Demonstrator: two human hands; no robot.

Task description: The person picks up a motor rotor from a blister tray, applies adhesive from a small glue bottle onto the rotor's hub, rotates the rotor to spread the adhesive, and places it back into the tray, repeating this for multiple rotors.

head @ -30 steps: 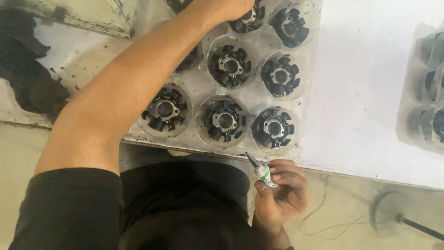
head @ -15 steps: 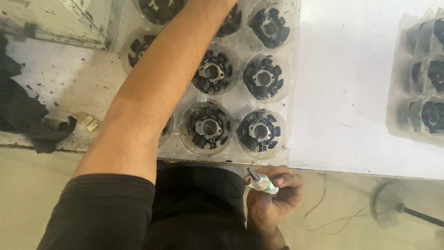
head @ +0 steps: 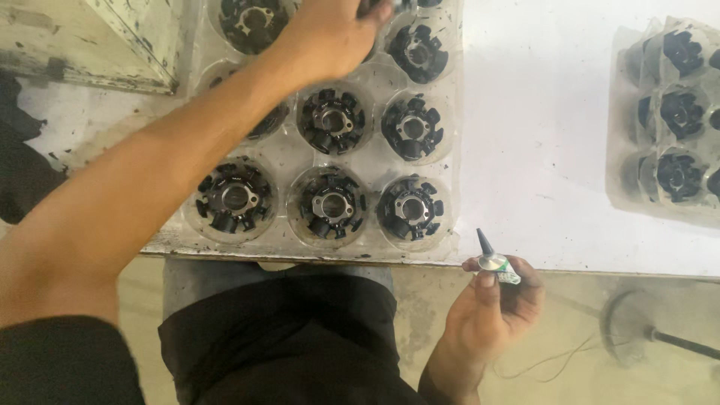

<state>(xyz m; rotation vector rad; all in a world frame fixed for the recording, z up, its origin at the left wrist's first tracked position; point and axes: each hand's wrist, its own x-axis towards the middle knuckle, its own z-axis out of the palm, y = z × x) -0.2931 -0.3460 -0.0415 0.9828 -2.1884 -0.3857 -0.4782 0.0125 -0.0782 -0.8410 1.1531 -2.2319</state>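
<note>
A clear plastic tray [head: 285, 161] on the white table holds several black round parts with metal hubs, such as one black round part [head: 330, 204] in the front row. My left hand [head: 334, 37] reaches over the tray's far rows, fingers curled on a dark part at the frame's top edge, which is partly cut off. My right hand [head: 499, 304] sits below the table's front edge and grips a small tube [head: 496, 262] with a dark pointed nozzle aimed up and left.
A second clear tray [head: 637, 120] of the same black parts lies at the right edge of the white table [head: 540, 112]. A worn white box [head: 142, 37] stands at the back left. A thin wire [head: 547, 360] and a metal stand base [head: 630, 330] lie on the floor.
My left hand, cut off above the frame before, now shows over the tray's far rows. The tray sits lower in view. My right hand with the tube has stayed near the table edge.
</note>
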